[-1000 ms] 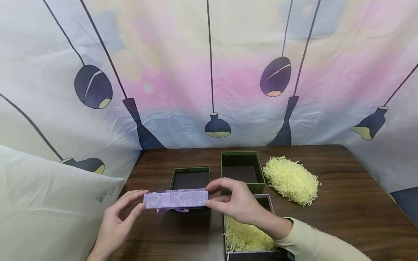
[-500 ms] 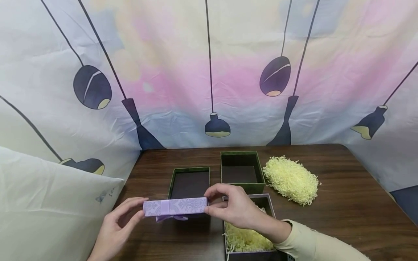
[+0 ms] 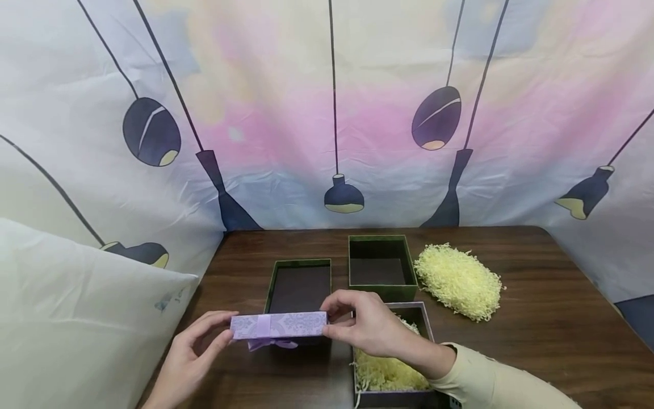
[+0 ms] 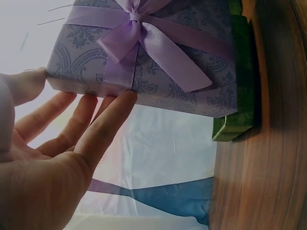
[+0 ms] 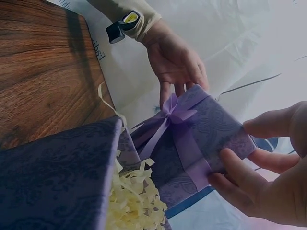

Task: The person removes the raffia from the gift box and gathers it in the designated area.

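Note:
A purple patterned box lid (image 3: 278,325) with a ribbon bow is held up in front of me, one narrow side toward the head camera and the bow below it. My left hand (image 3: 189,352) pinches its left end between thumb and fingers. At the right end my right hand (image 3: 368,324) grips it the same way. The bow (image 4: 136,24) shows plainly in the left wrist view. Behind the lid lies a shallow green-edged tray-like piece (image 3: 300,284) with a dark inside. Below my right forearm stands an open purple box (image 5: 53,177) holding pale yellow shredded paper (image 3: 388,369).
A deeper green box (image 3: 387,292), open at the top, stands at the back middle of the wooden table (image 3: 541,329). To its right lies a heap of yellow shredded paper (image 3: 460,281). White cloth (image 3: 87,318) hangs at the left, and a printed curtain (image 3: 286,130) closes off the back.
Both hands have lowered the purple lid slightly toward me, uncovering more of the shallow green-edged piece, then held it nearly still. The head view has shifted a little.

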`<state>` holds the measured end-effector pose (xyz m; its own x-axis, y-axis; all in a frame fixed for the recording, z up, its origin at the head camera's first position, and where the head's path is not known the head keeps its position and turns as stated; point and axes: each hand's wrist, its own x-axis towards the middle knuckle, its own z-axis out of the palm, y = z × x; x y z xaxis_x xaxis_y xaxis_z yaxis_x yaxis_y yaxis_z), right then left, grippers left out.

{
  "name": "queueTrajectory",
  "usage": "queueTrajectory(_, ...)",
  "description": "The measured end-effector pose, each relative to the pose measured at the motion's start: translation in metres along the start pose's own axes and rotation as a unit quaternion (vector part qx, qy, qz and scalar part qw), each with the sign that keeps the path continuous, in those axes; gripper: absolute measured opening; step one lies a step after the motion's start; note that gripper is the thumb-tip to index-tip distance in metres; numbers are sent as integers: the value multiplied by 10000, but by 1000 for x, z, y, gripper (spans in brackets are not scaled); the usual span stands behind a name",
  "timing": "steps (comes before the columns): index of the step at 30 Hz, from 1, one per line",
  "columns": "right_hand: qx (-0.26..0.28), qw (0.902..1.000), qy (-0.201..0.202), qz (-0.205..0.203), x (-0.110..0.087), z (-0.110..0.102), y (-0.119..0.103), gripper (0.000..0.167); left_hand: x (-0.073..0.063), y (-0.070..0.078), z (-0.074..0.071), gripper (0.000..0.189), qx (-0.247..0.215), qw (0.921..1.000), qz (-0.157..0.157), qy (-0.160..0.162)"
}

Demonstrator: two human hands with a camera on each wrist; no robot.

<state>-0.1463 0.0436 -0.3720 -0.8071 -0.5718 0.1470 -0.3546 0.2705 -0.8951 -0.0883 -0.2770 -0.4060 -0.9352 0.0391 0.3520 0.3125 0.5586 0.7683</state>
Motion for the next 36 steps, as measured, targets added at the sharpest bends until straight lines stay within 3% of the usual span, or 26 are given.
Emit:
queueTrajectory(9, 12, 9999, -88, 115, 1, 5, 5, 17, -3, -4, 3, 25, -167, 9994, 305, -20)
queueTrajectory(20, -172, 9997, -96, 111, 3, 8, 12, 18, -4, -6, 6, 24, 146, 9999, 26, -59)
queueTrajectory(30, -361, 9991, -154, 143, 7, 10, 18, 17, -4, -14, 8, 30, 333, 9986, 422, -3)
queueTrajectory(36, -533, 9982, -167, 208, 8, 12, 19, 16, -5, -15, 10, 29, 352, 9991, 252, -26)
